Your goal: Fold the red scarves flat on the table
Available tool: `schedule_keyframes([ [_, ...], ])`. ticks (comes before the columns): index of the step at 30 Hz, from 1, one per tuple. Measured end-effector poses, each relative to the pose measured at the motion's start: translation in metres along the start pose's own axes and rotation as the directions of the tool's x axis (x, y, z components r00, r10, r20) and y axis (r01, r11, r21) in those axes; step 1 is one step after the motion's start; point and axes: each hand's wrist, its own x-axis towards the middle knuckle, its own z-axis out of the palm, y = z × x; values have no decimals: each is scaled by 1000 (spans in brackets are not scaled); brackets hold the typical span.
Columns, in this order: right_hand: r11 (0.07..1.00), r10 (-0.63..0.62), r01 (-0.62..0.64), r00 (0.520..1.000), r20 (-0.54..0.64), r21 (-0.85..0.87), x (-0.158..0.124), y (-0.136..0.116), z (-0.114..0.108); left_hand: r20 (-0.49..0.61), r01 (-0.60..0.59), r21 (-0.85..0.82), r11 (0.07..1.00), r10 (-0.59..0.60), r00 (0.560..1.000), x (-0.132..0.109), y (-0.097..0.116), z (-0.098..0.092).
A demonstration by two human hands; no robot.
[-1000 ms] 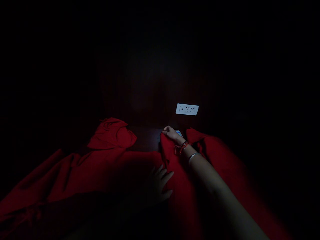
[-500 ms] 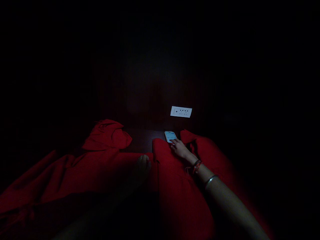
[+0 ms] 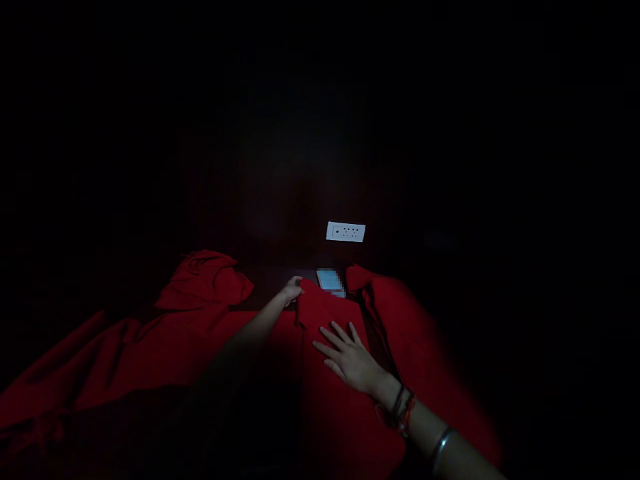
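Note:
A long piece of red cloth lies in front of me, its far end near a lit phone. My left hand is closed at the far left corner of this cloth, pinching its edge. Flat on the cloth's middle rests my right hand, fingers spread and empty. A bracelet of threads and a metal bangle circle my right wrist and forearm. The phone lies just beyond the cloth's far edge.
More red cloth spreads on the left, with a crumpled heap at its far end. Another red strip runs along the right. A white socket plate is on the dark wall behind. Much of the surroundings is too dark to make out.
My right hand has left the phone and come back onto the red cloth, fingers spread. My left hand has reached forward and taken hold of the cloth's far left corner.

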Motion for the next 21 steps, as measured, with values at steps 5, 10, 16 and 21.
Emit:
schedule_keyframes([
  [5, 979, -200, 197, 978, 62, 51, -11, -7, -19, 56, -187, -223, 957, 204, 977, 12, 12, 0],
  [10, 954, -298, 291, 949, 100, 76, -12, -8, -25, 228, -142, -287, 947, 212, 950, 24, 10, -13],
  [16, 953, -291, 285, 956, 44, 101, -13, -5, -16, 233, -65, -37, 997, 72, 970, 29, -1, -7],
  [21, 938, -331, 326, 943, 27, 116, -13, -1, -8, 111, -401, -58, 914, 405, 908, 46, 31, 1],
])
